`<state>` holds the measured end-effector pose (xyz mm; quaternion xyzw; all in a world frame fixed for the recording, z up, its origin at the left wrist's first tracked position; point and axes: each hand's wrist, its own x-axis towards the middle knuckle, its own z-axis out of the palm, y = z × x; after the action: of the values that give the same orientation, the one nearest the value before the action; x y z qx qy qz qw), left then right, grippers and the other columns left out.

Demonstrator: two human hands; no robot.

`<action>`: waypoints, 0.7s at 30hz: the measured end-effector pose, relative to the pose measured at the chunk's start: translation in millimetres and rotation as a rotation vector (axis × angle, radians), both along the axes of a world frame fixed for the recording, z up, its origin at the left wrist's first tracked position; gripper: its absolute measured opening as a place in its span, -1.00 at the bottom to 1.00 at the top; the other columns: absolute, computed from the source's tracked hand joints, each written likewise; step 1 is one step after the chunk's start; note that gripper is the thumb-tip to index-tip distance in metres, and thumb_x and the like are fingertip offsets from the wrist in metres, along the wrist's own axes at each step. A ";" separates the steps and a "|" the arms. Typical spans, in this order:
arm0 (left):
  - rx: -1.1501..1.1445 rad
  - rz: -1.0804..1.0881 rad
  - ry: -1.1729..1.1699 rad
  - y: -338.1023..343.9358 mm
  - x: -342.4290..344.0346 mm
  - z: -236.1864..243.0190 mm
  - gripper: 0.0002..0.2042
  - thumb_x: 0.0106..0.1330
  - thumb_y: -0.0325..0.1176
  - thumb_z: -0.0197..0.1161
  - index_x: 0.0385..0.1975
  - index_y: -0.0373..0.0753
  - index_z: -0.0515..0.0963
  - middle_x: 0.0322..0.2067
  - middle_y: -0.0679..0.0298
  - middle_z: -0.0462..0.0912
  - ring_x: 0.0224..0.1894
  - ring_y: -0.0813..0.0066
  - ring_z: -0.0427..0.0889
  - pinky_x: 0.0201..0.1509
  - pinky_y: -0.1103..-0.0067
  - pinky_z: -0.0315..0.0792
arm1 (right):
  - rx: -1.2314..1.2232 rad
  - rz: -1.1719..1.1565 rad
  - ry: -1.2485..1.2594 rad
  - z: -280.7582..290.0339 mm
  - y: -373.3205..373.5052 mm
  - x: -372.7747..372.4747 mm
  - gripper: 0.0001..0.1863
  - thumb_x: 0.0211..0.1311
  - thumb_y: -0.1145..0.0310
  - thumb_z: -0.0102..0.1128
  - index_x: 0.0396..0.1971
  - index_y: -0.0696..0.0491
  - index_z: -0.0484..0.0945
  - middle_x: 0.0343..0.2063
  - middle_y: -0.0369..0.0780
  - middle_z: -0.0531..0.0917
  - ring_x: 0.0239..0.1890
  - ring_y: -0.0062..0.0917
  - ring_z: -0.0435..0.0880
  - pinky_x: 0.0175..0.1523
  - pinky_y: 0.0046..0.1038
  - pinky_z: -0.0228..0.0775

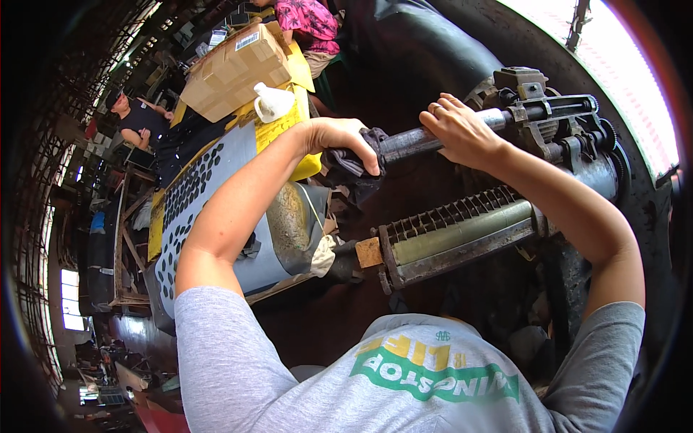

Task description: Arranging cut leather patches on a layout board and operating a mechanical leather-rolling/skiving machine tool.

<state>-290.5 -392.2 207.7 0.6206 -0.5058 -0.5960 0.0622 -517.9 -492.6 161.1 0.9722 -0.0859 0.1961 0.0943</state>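
A steel roller (404, 146) runs level from the middle of the view into a greasy machine head (529, 97) at the upper right. My left hand (346, 142) is closed on a dark cloth (352, 169) wrapped round the roller's free end. My right hand (462, 130) grips the roller farther right, fingers curled over it. Below lies the machine's lower bed, with a spiked rack (447, 213), a pale green cylinder (462, 227) and a small wooden block (369, 252) at its left end.
At left, a table holds a grey sheet with black pieces (180, 216), yellow material (296, 101), a cardboard box (220, 76) and a white jug (273, 102). A co-worker in dark clothing (130, 119) and another in pink (314, 22) are beyond. A large black drum (426, 36) stands behind.
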 end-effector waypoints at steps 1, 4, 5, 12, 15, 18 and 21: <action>-0.008 -0.004 -0.049 -1.5 -0.9 1.3 -0.68 -0.22 -0.42 0.43 -0.40 -0.31 0.54 -0.46 0.27 0.62 -0.45 0.58 0.59 -0.28 0.67 0.49 | -0.017 0.032 -0.045 6.9 -4.3 0.8 -0.58 -0.27 0.40 0.35 -0.31 0.13 0.44 -0.32 -0.14 0.55 -0.12 -0.35 0.54 0.13 -0.28 0.21; -0.022 -0.030 -0.081 -0.5 -4.4 4.2 -0.67 -0.23 -0.39 0.44 -0.41 -0.30 0.54 -0.46 0.29 0.62 -0.44 0.58 0.59 -0.29 0.67 0.49 | 0.307 0.126 0.348 28.3 -15.7 11.3 -0.52 -0.35 0.26 0.43 -0.34 0.14 0.52 -0.40 -0.16 0.59 -0.18 -0.33 0.58 0.13 -0.32 0.28; -0.015 -0.026 -0.135 0.2 -5.3 5.8 -0.67 -0.24 -0.37 0.44 -0.42 -0.29 0.54 -0.46 0.29 0.62 -0.44 0.58 0.59 -0.28 0.67 0.48 | 0.326 0.127 0.353 32.7 -16.9 17.9 -0.52 -0.35 0.26 0.43 -0.34 0.14 0.52 -0.40 -0.16 0.59 -0.18 -0.33 0.58 0.13 -0.32 0.28; -0.237 -0.123 -0.224 5.6 -11.9 7.0 -0.67 -0.30 -0.29 0.46 -0.49 -0.30 0.60 -0.52 0.28 0.63 -0.51 0.55 0.60 -0.39 0.64 0.51 | 0.378 0.017 0.325 23.0 -10.6 16.5 -0.81 -0.45 0.51 0.19 -0.64 0.16 0.57 -0.65 -0.03 0.59 -0.49 -0.16 0.63 -0.33 -0.29 0.47; -0.145 -0.071 -0.214 6.8 -10.4 9.8 -0.67 -0.30 -0.30 0.46 -0.47 -0.28 0.62 -0.50 0.27 0.65 -0.50 0.52 0.61 -0.37 0.63 0.50 | 0.274 0.013 0.097 8.3 -3.6 10.4 -0.81 -0.42 0.52 0.22 -0.61 0.17 0.55 -0.66 -0.02 0.58 -0.49 -0.14 0.62 -0.32 -0.28 0.48; -0.157 -0.074 -0.217 7.4 -10.7 10.9 -0.66 -0.31 -0.30 0.46 -0.46 -0.27 0.62 -0.48 0.27 0.65 -0.48 0.52 0.62 -0.34 0.64 0.51 | 0.185 -0.020 0.036 -2.5 1.6 8.2 -0.73 -0.36 0.50 0.26 -0.49 0.16 0.53 -0.57 -0.05 0.59 -0.44 -0.17 0.63 -0.27 -0.29 0.48; -0.102 -0.067 -0.214 7.4 -11.3 12.7 -0.68 -0.27 -0.36 0.44 -0.46 -0.27 0.54 -0.50 0.32 0.61 -0.46 0.58 0.58 -0.35 0.66 0.48 | 0.062 0.000 0.002 -0.2 0.1 8.2 -0.62 -0.33 0.40 0.35 -0.38 0.15 0.51 -0.50 -0.10 0.59 -0.40 -0.23 0.63 -0.16 -0.35 0.47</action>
<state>-301.8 -384.9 220.4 0.6594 -0.5597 -0.5015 0.0191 -509.7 -492.5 160.9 0.9749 -0.0920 0.1925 0.0643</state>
